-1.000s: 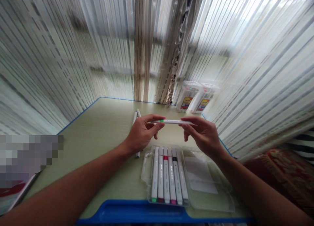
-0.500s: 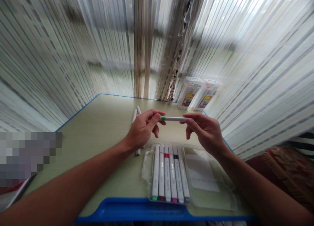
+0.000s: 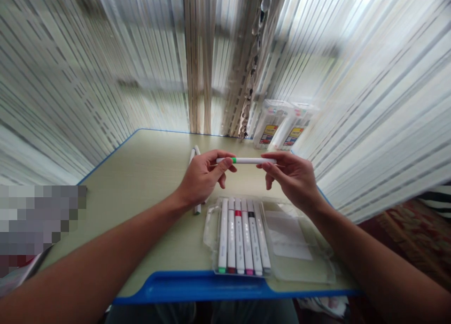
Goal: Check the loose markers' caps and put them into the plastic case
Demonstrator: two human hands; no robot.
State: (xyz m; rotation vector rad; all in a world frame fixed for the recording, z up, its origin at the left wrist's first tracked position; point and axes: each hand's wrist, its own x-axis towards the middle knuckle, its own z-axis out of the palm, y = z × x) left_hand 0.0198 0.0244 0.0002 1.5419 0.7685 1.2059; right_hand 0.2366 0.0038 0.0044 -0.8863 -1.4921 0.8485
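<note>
A white marker pen with a green band is held level above the table, between both hands. My left hand pinches its banded end between thumb and fingers. At the other end, the thumb and fingertips of my right hand are closed on the white barrel. Below them lies an open clear plastic case with several white markers side by side, their ends green, dark red, white, pink and grey. Partly hidden behind my left hand, a few more markers lie on the table.
Two clear packs of markers stand at the back right, against string curtains. The pale green tabletop has a blue edge with a blue tray groove in front. A patterned cloth is at the right.
The camera view has shifted a little, so table and case appear slightly higher. More of the marker's green-banded end shows past my left thumb; both hands still hold it.
</note>
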